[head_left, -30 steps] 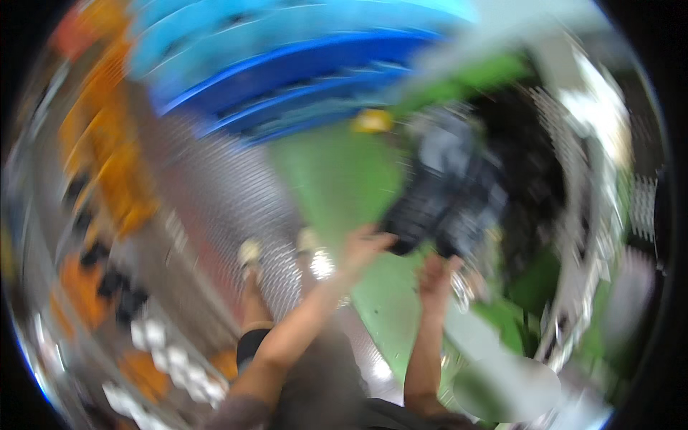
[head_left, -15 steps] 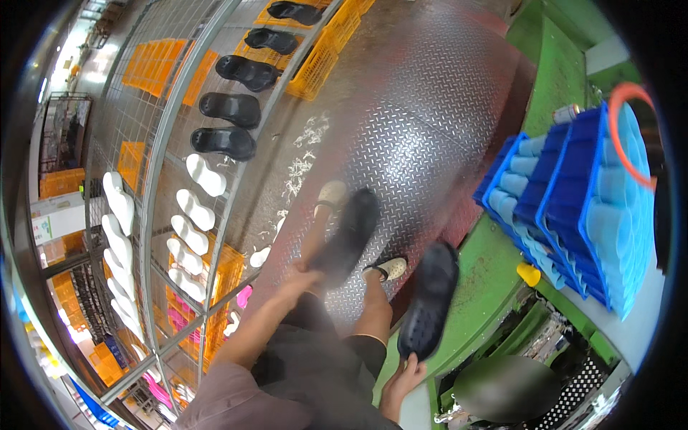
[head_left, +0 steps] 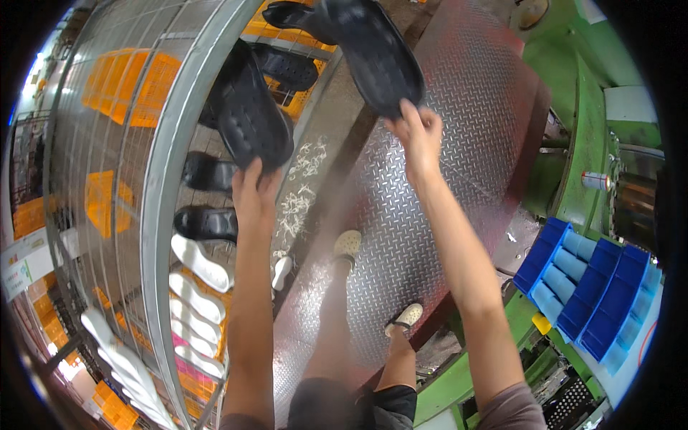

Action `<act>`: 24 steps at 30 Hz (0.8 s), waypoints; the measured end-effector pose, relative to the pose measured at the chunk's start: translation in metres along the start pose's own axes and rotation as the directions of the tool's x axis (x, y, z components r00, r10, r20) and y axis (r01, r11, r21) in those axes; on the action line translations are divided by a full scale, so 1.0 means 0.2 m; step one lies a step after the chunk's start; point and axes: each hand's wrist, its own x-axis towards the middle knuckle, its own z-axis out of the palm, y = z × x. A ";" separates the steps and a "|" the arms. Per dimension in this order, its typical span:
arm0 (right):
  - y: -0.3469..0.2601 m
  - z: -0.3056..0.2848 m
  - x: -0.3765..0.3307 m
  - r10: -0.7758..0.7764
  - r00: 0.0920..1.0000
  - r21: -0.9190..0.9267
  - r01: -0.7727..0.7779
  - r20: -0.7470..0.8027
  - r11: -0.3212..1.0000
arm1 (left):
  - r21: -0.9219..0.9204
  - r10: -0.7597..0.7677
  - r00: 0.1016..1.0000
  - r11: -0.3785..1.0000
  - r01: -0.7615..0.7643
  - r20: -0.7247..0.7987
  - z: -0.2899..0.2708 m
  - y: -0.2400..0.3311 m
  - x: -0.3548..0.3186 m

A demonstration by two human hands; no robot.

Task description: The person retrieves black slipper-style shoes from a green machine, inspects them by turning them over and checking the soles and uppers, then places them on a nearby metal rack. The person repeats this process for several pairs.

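My left hand point(head_left: 252, 190) is closed on the near end of a black shoe sole point(head_left: 252, 118), which has a row of small holes. That sole is held over the wire rack point(head_left: 168, 172) and covers part of the black soles lying there. In my right hand point(head_left: 418, 136) is a second black shoe sole point(head_left: 376, 61), pinched at its near end and raised over the floor at the rack's far end. Other black soles point(head_left: 206, 223) lie across the rack, on both sides of the left one. White soles point(head_left: 203, 264) follow nearer to me.
Orange crates point(head_left: 132, 86) show behind and below the rack. A patterned metal plate point(head_left: 444, 129) covers the floor under my feet. On the right stands green machinery point(head_left: 573, 143), with blue trays point(head_left: 602, 287) of light-blue pieces and a small can point(head_left: 595, 180) near it.
Both hands have moved up and forward, carrying the two black soles from in front of my body to the rack's far part. The view has shifted toward the rack.
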 end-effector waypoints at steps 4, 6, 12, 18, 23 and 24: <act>0.07 0.43 0.54 0.077 0.974 -0.098 -0.057 0.213 0.994 | -0.129 -0.197 0.980 0.972 0.194 -0.005 0.25 -0.05 0.54; 0.20 0.45 0.60 0.108 0.979 -0.254 -0.063 0.170 0.965 | 0.091 -0.291 0.956 0.952 0.293 -0.030 0.27 -0.14 0.59; 0.60 -0.16 -0.23 0.104 0.952 -0.686 0.130 0.288 0.716 | 0.402 -0.520 0.843 0.749 0.527 -0.138 -0.01 -0.67 -0.04; 0.81 -1.01 -1.05 0.520 0.854 -0.581 -0.414 0.019 0.701 | 0.253 -0.819 0.555 0.572 0.780 0.143 -0.02 -0.77 -0.94; 0.48 -1.45 -1.37 0.562 0.778 -0.107 -0.607 -0.281 0.787 | 0.856 -0.490 0.703 0.334 -0.394 0.515 0.32 -0.72 -1.45; 0.40 -1.44 -1.44 0.372 0.886 -0.111 -0.414 -0.276 0.904 | 0.859 -0.592 0.657 0.483 -0.173 0.466 0.40 -0.81 -1.61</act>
